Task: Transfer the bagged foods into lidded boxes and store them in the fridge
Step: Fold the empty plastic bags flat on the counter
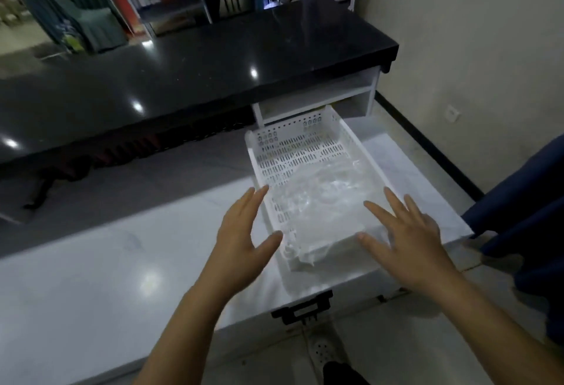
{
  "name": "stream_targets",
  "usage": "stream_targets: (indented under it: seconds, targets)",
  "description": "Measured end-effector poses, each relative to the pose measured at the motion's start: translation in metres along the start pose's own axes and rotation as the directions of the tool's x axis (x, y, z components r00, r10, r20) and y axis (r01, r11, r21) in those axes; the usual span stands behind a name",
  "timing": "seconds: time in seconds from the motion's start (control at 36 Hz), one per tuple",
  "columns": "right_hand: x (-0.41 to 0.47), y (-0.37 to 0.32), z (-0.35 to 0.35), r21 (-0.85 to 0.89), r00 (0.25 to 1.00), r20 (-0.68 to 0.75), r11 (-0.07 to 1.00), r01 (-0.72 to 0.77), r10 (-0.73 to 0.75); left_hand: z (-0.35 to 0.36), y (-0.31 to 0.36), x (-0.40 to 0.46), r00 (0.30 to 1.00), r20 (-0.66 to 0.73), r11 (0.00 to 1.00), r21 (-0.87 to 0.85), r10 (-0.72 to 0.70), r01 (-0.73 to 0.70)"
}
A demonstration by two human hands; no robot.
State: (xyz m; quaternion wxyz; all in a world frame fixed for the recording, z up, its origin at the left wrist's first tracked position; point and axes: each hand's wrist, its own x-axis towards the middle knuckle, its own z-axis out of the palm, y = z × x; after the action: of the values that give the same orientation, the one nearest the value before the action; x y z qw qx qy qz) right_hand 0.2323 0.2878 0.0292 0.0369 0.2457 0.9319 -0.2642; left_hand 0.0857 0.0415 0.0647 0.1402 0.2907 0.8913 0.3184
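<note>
1. Head view: a white perforated basket [308, 152] sits on a white chest-like surface [122, 262], with clear crumpled plastic bags [317, 201] lying in its near half.
2. The left hand [244, 238] hovers at the basket's left rim, fingers straight and spread, grasping nothing.
3. The right hand [406, 238] hovers at the basket's near right corner, fingers likewise released and splayed.
4. A black handle [302, 308] shows on the near edge; a glossy black countertop [183, 73] stands behind.
</note>
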Motion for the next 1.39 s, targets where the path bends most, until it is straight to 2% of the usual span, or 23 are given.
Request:
stream_targets:
  seconds: [0.08, 0.25, 0.36, 0.47, 0.58, 0.64, 0.69, 0.75, 0.83, 0.92, 1.03, 1.11, 1.19, 1.28, 1.33, 1.39]
  targets:
    - [0.025, 0.011, 0.013, -0.075, 0.997, 0.069, 0.996, 0.039, -0.034, 0.006, 0.015, 0.068, 1.000, 0.005, 0.999, -0.030, 0.022, -0.022]
    - [0.030, 0.029, 0.036, -0.195, 0.982, 0.184, 0.977, 0.088, -0.052, 0.048, 0.015, 0.169, 0.984, 0.173, 0.995, 0.096, -0.050, 0.033]
    - [0.030, 0.032, 0.035, -0.129, 0.981, 0.184, 0.988, 0.081, -0.056, 0.069, 0.002, 0.204, 0.964, 0.224, 0.982, 0.157, -0.143, 0.109]
    - [0.030, 0.030, 0.032, -0.084, 0.981, 0.184, 0.994, 0.077, -0.060, 0.070, -0.005, 0.219, 0.975, 0.182, 0.983, 0.153, -0.124, 0.097]
    - [0.028, 0.027, 0.022, 0.018, 0.978, 0.207, 1.000, 0.012, -0.016, 0.047, 0.001, 0.214, 0.991, 0.119, 0.998, 0.000, -0.067, 0.067]
    - [0.026, 0.019, 0.013, 0.111, 0.984, 0.178, 0.993, -0.043, 0.022, 0.029, 0.006, 0.202, 0.992, 0.098, 0.982, -0.163, -0.079, 0.094]
    - [0.022, 0.008, 0.003, 0.196, 0.993, 0.110, 0.979, -0.060, 0.039, 0.009, 0.010, 0.185, 0.990, 0.103, 0.916, -0.380, -0.098, 0.130]
    - [0.020, -0.009, -0.007, 0.256, 0.999, 0.035, 0.966, -0.040, 0.032, -0.013, 0.011, 0.165, 0.990, 0.080, 0.841, -0.521, -0.119, 0.143]
    - [0.021, -0.039, -0.020, 0.293, 0.998, -0.056, 0.956, 0.033, -0.018, -0.041, 0.001, 0.133, 0.985, 0.003, 0.739, -0.660, -0.172, 0.131]
    - [0.029, -0.079, -0.026, 0.242, 0.988, -0.090, 0.960, 0.145, -0.126, -0.065, -0.026, 0.098, 0.968, -0.059, 0.651, -0.750, -0.243, 0.118]
    - [0.041, -0.140, -0.016, 0.094, 0.962, -0.006, 0.958, 0.272, -0.272, -0.084, -0.073, 0.039, 0.900, -0.166, 0.531, -0.843, -0.403, 0.083]
    - [0.039, -0.185, 0.010, -0.010, 0.934, 0.068, 0.936, 0.353, -0.351, -0.078, -0.106, -0.009, 0.801, -0.264, 0.482, -0.875, -0.538, 0.035]
    - [0.032, -0.222, 0.047, -0.022, 0.889, 0.137, 0.896, 0.444, -0.438, -0.060, -0.132, -0.050, 0.679, -0.294, 0.424, -0.905, -0.673, 0.028]
    - [0.035, -0.245, 0.091, -0.073, 0.847, 0.213, 0.856, 0.512, -0.488, -0.036, -0.149, -0.082, 0.569, -0.253, 0.379, -0.918, -0.783, 0.113]
    - [0.043, -0.252, 0.121, -0.128, 0.830, 0.270, 0.836, 0.533, -0.488, -0.020, -0.155, -0.100, 0.543, -0.216, 0.370, -0.909, -0.811, 0.191]
    - [0.054, -0.253, 0.149, -0.203, 0.826, 0.316, 0.817, 0.540, -0.467, -0.010, -0.158, -0.113, 0.543, -0.196, 0.417, -0.851, -0.817, 0.320]
